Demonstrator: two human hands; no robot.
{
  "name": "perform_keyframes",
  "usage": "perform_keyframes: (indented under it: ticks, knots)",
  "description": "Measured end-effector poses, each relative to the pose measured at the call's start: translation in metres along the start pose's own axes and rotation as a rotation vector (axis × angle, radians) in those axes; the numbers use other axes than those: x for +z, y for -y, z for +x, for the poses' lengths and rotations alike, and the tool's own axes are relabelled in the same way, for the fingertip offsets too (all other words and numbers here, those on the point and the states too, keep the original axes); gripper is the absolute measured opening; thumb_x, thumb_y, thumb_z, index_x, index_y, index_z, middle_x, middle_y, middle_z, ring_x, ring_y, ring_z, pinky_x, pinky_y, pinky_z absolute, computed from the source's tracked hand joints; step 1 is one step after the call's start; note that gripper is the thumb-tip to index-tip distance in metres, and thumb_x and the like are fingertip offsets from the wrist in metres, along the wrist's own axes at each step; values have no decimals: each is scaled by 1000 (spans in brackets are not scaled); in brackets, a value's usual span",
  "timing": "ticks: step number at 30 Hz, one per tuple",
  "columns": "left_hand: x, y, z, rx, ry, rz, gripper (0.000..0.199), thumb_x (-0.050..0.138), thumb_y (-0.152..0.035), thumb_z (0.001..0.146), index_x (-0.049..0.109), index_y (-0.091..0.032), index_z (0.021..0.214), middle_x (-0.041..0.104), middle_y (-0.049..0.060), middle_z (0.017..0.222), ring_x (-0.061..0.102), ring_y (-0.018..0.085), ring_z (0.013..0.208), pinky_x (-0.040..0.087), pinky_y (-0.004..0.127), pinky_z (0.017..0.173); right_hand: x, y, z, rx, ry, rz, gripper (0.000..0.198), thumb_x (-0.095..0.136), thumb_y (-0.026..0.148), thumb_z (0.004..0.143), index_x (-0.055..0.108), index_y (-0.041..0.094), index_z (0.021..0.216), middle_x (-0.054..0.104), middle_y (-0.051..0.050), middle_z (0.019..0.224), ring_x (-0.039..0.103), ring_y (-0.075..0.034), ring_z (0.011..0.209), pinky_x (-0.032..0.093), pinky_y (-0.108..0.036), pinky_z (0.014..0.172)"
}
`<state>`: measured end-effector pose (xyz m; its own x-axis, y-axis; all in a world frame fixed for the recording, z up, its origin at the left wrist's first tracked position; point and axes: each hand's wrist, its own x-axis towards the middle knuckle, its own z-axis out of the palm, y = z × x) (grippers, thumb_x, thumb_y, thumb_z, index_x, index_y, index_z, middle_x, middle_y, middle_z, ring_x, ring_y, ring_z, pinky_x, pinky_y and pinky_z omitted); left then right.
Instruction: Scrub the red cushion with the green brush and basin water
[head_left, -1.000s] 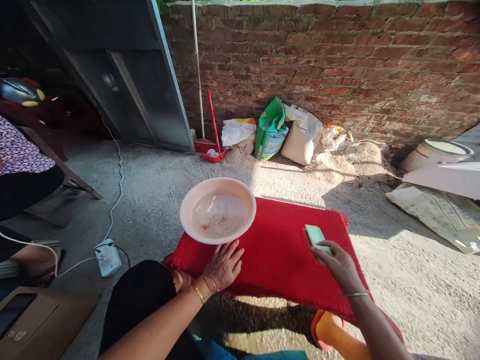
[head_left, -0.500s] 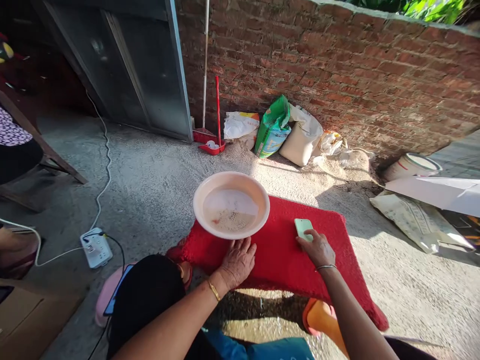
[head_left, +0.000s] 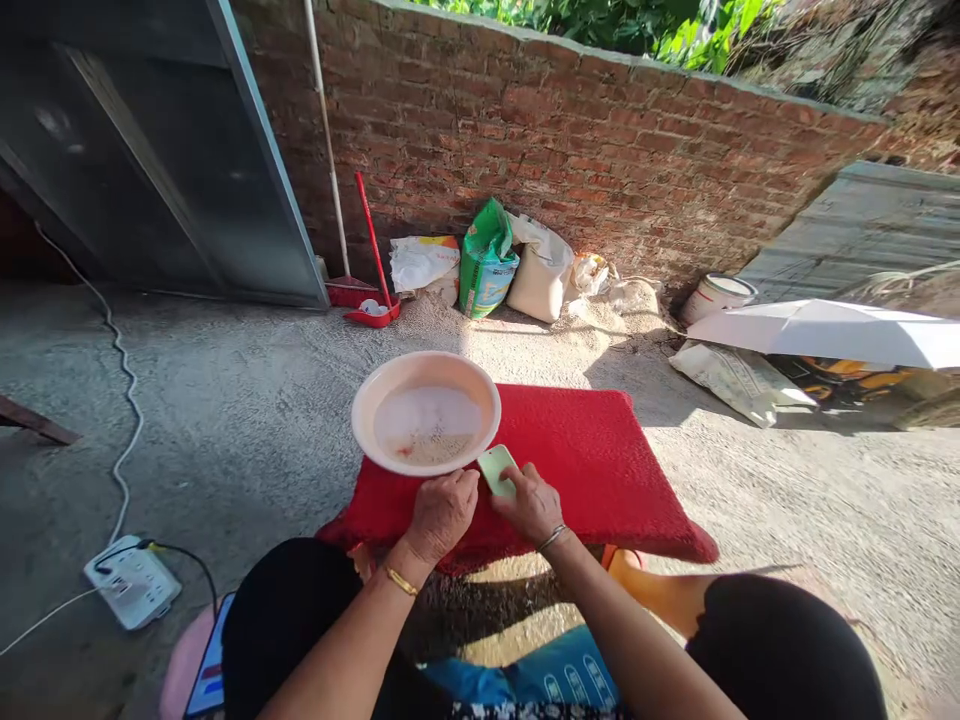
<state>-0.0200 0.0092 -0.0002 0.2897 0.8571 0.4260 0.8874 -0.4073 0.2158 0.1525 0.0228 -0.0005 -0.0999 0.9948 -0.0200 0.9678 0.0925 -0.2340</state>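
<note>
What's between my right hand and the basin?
The green brush: in the head view, your right hand holds it, its far end close by the basin.

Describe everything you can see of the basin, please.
The basin is round, wide-rimmed, pale pink, apparently plastic. It sits upright on the left of the red cloth, seemingly holding water, with brownish grains toward the near side. The left hand and a green block are at its near rim; contact is unclear.
</note>
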Motion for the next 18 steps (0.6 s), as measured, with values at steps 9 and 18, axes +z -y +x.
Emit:
perform_keyframes:
  ticks: [9, 18]
  knots:
    - [-12, -5, -5, 92, -69, -86, 26, 37, -20, 96, 62, -20, 103, 68, 4, 77, 63, 16, 67, 46, 29, 62, -24, -33, -31, 128, 19, -34, 32, 59, 53, 79, 63, 29, 99, 56, -3, 94, 59, -17, 75, 34, -25, 59]
    - [-12, -4, -5, 250, -172, -149, 25, 40, -18, 94, 61, -19, 109, 71, 5, 84, 67, 16, 72, 51, 29, 65, 6, 18, -37, -202, 30, 15, 32, 61, 44, 78, 63, 27, 104, 57, -4, 95, 57, -18, 85, 39, -26, 69]
